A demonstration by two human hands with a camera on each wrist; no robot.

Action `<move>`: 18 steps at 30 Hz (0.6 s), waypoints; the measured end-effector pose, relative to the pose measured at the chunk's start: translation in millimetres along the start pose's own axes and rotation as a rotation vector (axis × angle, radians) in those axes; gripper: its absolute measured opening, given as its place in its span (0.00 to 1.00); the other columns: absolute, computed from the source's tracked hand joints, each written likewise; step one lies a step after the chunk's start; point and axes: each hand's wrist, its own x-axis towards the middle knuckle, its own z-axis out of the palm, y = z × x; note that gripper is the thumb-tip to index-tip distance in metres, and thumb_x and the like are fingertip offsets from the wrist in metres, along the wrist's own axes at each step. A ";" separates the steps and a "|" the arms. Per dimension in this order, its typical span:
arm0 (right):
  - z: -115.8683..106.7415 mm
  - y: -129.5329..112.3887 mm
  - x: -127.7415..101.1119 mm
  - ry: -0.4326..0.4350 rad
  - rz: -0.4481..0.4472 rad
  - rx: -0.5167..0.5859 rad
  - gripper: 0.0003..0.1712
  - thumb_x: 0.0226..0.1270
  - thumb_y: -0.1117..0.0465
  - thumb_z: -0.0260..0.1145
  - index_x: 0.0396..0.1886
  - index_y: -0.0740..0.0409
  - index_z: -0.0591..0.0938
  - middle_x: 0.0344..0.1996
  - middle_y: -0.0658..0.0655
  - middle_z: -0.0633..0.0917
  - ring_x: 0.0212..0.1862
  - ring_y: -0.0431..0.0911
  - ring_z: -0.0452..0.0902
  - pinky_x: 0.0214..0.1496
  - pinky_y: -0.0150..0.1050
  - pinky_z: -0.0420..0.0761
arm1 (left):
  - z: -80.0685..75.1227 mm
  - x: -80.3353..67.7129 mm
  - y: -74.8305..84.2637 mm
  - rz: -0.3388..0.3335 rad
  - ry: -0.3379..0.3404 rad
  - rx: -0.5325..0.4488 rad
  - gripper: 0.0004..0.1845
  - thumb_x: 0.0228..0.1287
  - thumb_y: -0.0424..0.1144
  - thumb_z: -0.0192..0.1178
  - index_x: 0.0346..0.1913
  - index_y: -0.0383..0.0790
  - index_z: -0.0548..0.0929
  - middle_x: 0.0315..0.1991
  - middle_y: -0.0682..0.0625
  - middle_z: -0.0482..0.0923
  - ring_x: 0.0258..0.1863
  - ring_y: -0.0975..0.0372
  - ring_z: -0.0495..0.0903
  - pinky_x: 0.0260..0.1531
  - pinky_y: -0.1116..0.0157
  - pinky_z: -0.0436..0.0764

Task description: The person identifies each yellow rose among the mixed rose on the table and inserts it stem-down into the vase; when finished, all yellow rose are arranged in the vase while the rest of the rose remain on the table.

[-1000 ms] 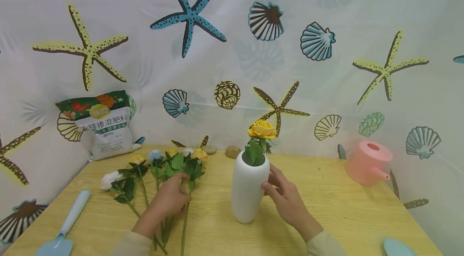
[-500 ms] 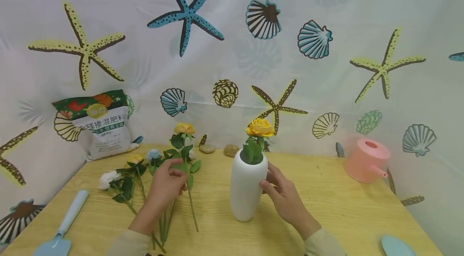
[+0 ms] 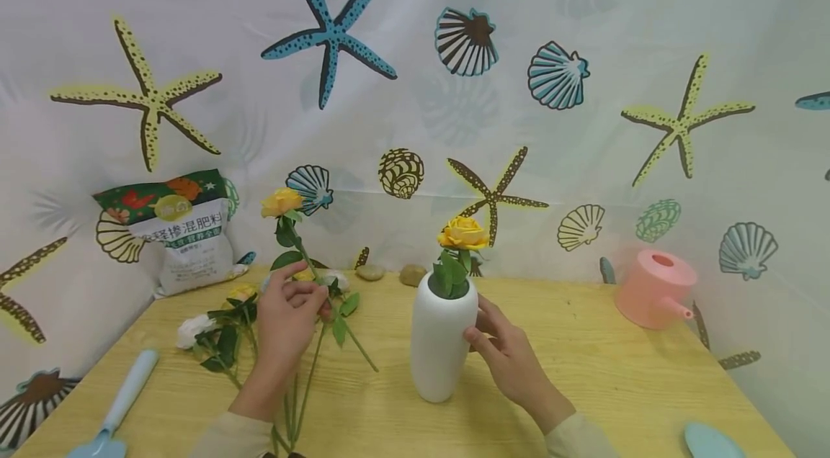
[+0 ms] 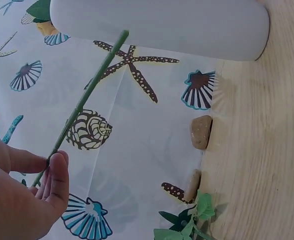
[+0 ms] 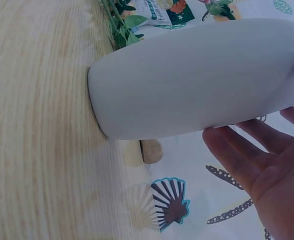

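My left hand (image 3: 292,317) pinches the green stem (image 4: 82,102) of a yellow rose (image 3: 282,203) between thumb and fingers. The rose is off the table and leans left, its stem's lower end pointing right toward the vase. A tall white vase (image 3: 441,350) stands upright on the table with another yellow rose (image 3: 464,233) and green leaves in its mouth. Around the vase's right side, near the upper half, my right hand (image 3: 512,357) holds it, thumb in front; in the right wrist view its fingertips touch the white wall (image 5: 202,80).
More flowers, including a white one (image 3: 194,328) and a yellow one (image 3: 243,292), lie at left. A blue trowel (image 3: 126,397) is left of them, a fertilizer bag (image 3: 194,249) behind. Stones (image 3: 412,275) line the back; a pink watering can (image 3: 655,292) stands right, a light-blue object (image 3: 710,441) front right.
My left hand has lifted the yellow rose out of the pile; its bloom rose and tipped left while the stem end swung right. The vase and right hand stayed in place.
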 end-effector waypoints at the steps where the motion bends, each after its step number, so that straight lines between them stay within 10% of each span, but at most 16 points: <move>1: -0.2 0.0 -0.2 0.000 -0.003 -0.002 0.31 0.79 0.59 0.57 0.78 0.53 0.63 0.62 0.66 0.81 0.60 0.61 0.80 0.50 0.29 0.83 | 1.0 -0.3 1.4 -0.001 0.011 -0.013 0.26 0.72 0.30 0.59 0.70 0.37 0.66 0.37 0.51 0.81 0.25 0.69 0.82 0.32 0.71 0.84; 18: -0.6 -0.2 -0.7 0.001 -0.034 -0.003 0.31 0.79 0.59 0.57 0.77 0.53 0.63 0.61 0.65 0.82 0.59 0.60 0.81 0.51 0.43 0.87 | 38.8 4.1 56.6 0.147 0.218 -0.400 0.24 0.70 0.27 0.60 0.64 0.40 0.67 0.34 0.52 0.77 0.24 0.66 0.82 0.31 0.71 0.85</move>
